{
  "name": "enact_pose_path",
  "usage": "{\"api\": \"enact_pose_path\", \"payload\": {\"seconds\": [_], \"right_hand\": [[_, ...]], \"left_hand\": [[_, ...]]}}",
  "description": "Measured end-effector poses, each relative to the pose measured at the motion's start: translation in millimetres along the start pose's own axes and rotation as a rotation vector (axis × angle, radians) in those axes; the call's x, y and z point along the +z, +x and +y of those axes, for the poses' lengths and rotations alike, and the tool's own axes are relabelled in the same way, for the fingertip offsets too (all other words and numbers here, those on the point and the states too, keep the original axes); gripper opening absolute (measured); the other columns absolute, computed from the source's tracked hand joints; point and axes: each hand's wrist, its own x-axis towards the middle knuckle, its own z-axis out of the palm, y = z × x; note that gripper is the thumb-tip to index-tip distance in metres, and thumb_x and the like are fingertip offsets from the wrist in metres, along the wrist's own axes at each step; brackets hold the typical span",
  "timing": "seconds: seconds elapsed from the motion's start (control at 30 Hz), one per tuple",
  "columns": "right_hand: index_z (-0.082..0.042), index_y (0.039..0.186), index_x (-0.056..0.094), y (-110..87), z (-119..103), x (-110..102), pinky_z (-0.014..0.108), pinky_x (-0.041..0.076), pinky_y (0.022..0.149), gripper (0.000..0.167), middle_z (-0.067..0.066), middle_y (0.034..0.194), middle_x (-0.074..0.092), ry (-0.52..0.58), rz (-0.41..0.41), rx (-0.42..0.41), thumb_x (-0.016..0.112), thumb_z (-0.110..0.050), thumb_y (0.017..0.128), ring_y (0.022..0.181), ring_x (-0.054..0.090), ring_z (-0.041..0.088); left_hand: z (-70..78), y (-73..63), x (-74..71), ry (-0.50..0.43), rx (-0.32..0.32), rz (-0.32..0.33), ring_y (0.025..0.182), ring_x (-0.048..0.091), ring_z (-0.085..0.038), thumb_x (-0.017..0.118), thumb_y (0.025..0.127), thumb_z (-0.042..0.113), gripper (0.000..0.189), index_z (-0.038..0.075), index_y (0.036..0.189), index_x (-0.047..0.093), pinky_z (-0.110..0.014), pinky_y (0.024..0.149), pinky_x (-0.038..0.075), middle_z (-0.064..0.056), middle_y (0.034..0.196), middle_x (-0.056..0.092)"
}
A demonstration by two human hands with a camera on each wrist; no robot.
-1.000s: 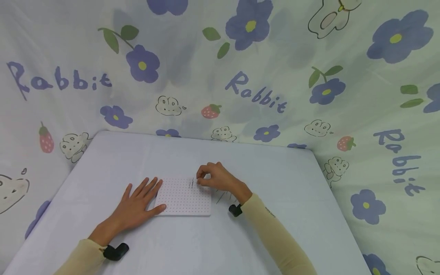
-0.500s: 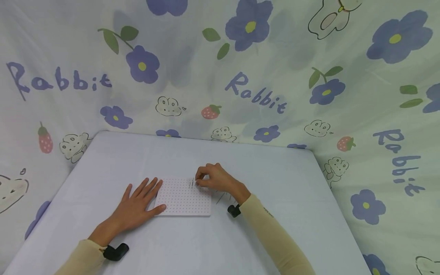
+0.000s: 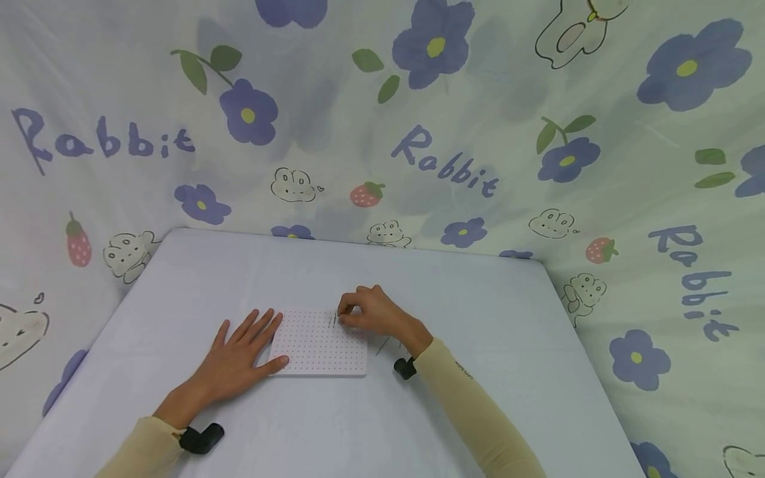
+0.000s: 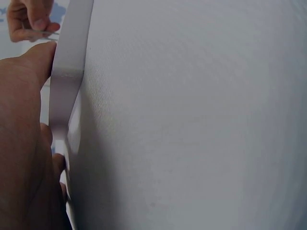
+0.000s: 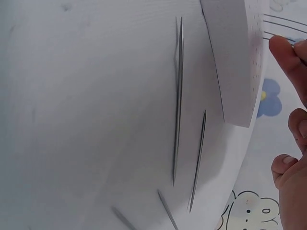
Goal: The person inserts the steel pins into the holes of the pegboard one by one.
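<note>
A white board (image 3: 313, 348) with a grid of small holes lies on the table. My left hand (image 3: 236, 362) lies flat with spread fingers on its left edge, the thumb at the near left corner. Several thin metal needles (image 3: 334, 320) stand upright near the board's far right corner. Beside them my right hand (image 3: 376, 315) pinches a needle between thumb and index finger, mostly hidden by the fingertips. In the right wrist view, several loose needles (image 5: 179, 100), pointed at the ends, lie to the right of the board.
White cloth covers the table (image 3: 311, 425). Behind and at the sides hangs a curtain (image 3: 335, 119) printed with flowers and rabbits. A black wrist camera (image 3: 203, 438) sits on the left wrist, another black camera (image 3: 404, 368) on the right.
My right hand has shifted slightly left, closer to the standing needles, still pinching. The left hand and the board have stayed in place.
</note>
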Motion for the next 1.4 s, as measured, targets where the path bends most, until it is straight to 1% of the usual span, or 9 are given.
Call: {"api": "enact_pose_path", "payload": {"seconds": [0.2,0.43,0.7,0.8,0.9,1.1,1.2,1.4], "right_hand": [[-0.03,0.101,0.073,0.1,0.6,0.3,0.032,0.038,0.085,0.007,-0.025,0.094,0.066,-0.037,-0.002,-0.003,0.07,-0.029,0.095,0.087,0.052,0.004],[-0.032,0.098,0.073,1.1,2.1,0.0,0.035,0.036,0.088,0.006,-0.025,0.091,0.064,-0.037,-0.006,0.009,0.07,-0.027,0.095,0.089,0.051,0.005],[-0.032,0.096,0.073,1.5,0.7,0.2,0.034,0.035,0.086,0.004,-0.025,0.089,0.063,-0.061,-0.001,0.033,0.071,-0.029,0.095,0.089,0.053,0.008],[-0.033,0.098,0.074,1.7,0.6,-0.8,0.035,0.036,0.087,0.005,-0.026,0.09,0.063,-0.076,-0.009,0.04,0.07,-0.032,0.095,0.09,0.053,0.007],[-0.033,0.105,0.074,0.5,2.1,-3.3,0.036,0.035,0.088,0.011,-0.027,0.09,0.062,-0.09,-0.016,0.055,0.069,-0.034,0.096,0.09,0.051,0.005],[-0.029,0.127,0.07,-13.0,13.1,-13.5,0.037,0.036,0.086,0.03,-0.022,0.094,0.062,-0.127,0.0,0.061,0.067,-0.032,0.098,0.094,0.052,0.009],[-0.027,0.131,0.068,-24.0,20.5,-20.0,0.038,0.037,0.084,0.033,-0.02,0.096,0.06,-0.141,0.016,0.061,0.066,-0.031,0.098,0.097,0.055,0.013],[-0.024,0.134,0.067,-49.7,37.6,-29.2,0.041,0.037,0.084,0.037,-0.016,0.094,0.059,-0.112,0.035,0.097,0.066,-0.031,0.098,0.097,0.058,0.017]], "left_hand": [[1.1,0.0,-0.9,0.003,0.001,0.002,0.153,0.015,-0.04,0.051,0.092,0.072,0.092,0.017,0.161,0.026,-0.073,0.114,0.003,-0.013,0.166,0.024],[1.1,-0.4,-0.5,-0.001,0.0,0.002,0.153,0.015,-0.04,0.051,0.092,0.072,0.092,0.017,0.161,0.025,-0.073,0.114,0.003,-0.013,0.166,0.024],[1.9,0.0,-0.9,-0.008,0.009,0.013,0.153,0.016,-0.04,0.051,0.092,0.071,0.091,0.017,0.161,0.026,-0.073,0.114,0.004,-0.013,0.166,0.025],[1.8,0.1,-0.6,-0.01,0.009,0.013,0.153,0.015,-0.04,0.051,0.092,0.071,0.091,0.017,0.161,0.026,-0.073,0.114,0.004,-0.013,0.166,0.024],[1.6,0.3,-0.8,-0.009,0.005,0.005,0.153,0.015,-0.04,0.051,0.092,0.072,0.091,0.018,0.161,0.025,-0.073,0.114,0.003,-0.013,0.166,0.024],[0.9,-0.4,-1.4,-0.027,0.011,-0.009,0.153,0.014,-0.04,0.051,0.093,0.07,0.091,0.018,0.162,0.023,-0.073,0.114,0.002,-0.013,0.166,0.023],[0.0,0.1,-1.6,-0.021,0.016,-0.009,0.153,0.014,-0.039,0.05,0.093,0.071,0.091,0.018,0.162,0.023,-0.073,0.114,0.002,-0.013,0.167,0.022],[-1.0,1.5,-0.5,-0.026,0.024,0.0,0.153,0.014,-0.039,0.051,0.093,0.07,0.091,0.017,0.162,0.024,-0.073,0.114,0.003,-0.013,0.166,0.023]]}}
